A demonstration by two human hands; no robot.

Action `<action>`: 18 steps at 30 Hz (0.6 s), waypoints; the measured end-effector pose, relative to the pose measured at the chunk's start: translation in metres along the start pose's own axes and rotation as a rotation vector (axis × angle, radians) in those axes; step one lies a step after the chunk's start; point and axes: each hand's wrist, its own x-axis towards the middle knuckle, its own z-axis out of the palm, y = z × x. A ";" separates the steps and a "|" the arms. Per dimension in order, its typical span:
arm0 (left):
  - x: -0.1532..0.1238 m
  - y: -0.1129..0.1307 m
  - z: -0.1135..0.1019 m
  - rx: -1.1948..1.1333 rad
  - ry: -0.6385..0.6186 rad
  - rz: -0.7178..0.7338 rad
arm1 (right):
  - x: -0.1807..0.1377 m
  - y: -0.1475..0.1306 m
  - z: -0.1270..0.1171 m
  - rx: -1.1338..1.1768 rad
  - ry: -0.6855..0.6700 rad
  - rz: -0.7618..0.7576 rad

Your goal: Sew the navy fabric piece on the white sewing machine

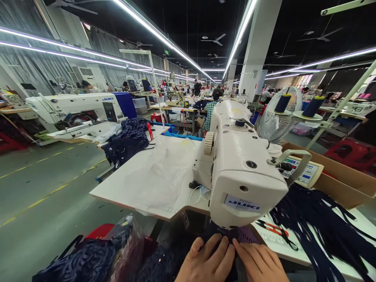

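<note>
Upper left of frame: second sewing machine (76, 109), white, on its own table. Just right of it, a heap of dark blue fabric (127, 139) draped over the table edge.

Lower left: bundle of dark blue lace cloth (85, 262), partly under clear plastic wrap.

Centre: white work table (117, 188), covered by a clear plastic sheet (164, 172).

Bottom centre: left hand (207, 260), palm down, fingers together and flat, pressing on the dark blue cloth piece (217, 235) under the machine head. Right hand (260, 262) just beside it, fingertips touching the left hand's, also flat on the cloth; neither hand is clenched around anything.

Centre right: sewing machine (241, 164), white, head directly above the hands and cloth piece.

Lower right: red-handled scissors (274, 229) on the table, beside a pile of dark blue strips (323, 227).

Right: control panel (304, 172), cardboard box (346, 176).

Upper right: fan (279, 117), two dark blue thread cones (313, 105) on a stand.
</note>
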 end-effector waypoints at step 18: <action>-0.001 -0.001 0.012 -0.025 0.048 -0.034 | 0.038 -0.007 0.020 1.202 -0.014 1.062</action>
